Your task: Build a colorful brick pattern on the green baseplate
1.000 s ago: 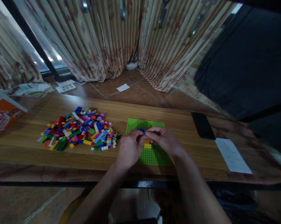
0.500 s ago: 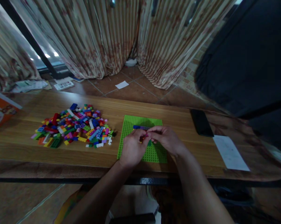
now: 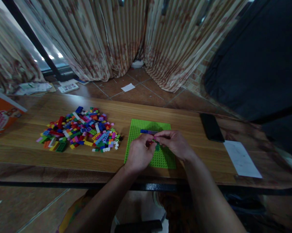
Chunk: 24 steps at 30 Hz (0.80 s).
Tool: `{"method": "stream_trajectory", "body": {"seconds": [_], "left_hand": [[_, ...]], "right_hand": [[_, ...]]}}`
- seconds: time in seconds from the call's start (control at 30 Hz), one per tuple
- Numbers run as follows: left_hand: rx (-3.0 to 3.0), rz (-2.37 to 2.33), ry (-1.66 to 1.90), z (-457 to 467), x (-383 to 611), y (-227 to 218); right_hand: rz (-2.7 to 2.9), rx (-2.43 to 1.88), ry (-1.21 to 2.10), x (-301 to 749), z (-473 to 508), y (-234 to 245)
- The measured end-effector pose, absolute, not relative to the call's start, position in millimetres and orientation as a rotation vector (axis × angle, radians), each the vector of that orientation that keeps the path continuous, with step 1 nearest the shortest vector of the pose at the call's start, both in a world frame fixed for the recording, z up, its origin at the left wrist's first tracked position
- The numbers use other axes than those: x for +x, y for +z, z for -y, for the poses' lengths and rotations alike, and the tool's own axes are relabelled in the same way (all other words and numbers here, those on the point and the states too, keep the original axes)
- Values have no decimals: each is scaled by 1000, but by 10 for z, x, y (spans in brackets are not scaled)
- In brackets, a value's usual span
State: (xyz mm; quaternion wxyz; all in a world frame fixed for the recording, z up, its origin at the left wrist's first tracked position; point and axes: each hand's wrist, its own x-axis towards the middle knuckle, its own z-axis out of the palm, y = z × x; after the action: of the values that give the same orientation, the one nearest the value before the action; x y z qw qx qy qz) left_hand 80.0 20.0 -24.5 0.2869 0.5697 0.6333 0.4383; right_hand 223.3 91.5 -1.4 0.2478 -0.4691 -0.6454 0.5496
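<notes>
Both hands meet above a light-green studded baseplate [image 3: 164, 162], their fingertips almost touching. My left hand [image 3: 139, 154] is closed, thumb and forefinger around small reddish pieces that I cannot make out well. My right hand [image 3: 177, 144] pinches a small pink toy brick [image 3: 155, 138] at the left hand's fingertips. Just beyond the fingers, a row of blue and purple bricks [image 3: 146, 131] is fixed to the plate. A bit of a teal-green brick [image 3: 157, 147] shows under the right fingers. The hands cover the middle of the plate.
A heap of mixed toy bricks [image 3: 84, 129] lies left on the wooden table [image 3: 107, 161]. At the right are a black phone [image 3: 211, 127] and a white paper sheet [image 3: 243, 158]. An orange-and-white package [image 3: 5, 115] stands at the far left.
The whole view has shifted slightly. The fingertips have moved a little against each other; the hands remain together over the same part of the plate.
</notes>
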Motion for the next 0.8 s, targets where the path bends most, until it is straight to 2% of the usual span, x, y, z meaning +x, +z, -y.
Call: {"method": "stream_trajectory", "body": {"seconds": [0.27,0.63,0.8], "left_hand": [[1479,-1808,1139,-231,540,-217],[1527,-1842,1092,-214,543,-235],[1533,-1842,1074,-208,535,-236]], "right_hand": [[2148,-1376,1193,2281,-877,-64],[2367,-1388,771,2132,-769,-28],[2326,-1431,791,2093,-777,-54]]}}
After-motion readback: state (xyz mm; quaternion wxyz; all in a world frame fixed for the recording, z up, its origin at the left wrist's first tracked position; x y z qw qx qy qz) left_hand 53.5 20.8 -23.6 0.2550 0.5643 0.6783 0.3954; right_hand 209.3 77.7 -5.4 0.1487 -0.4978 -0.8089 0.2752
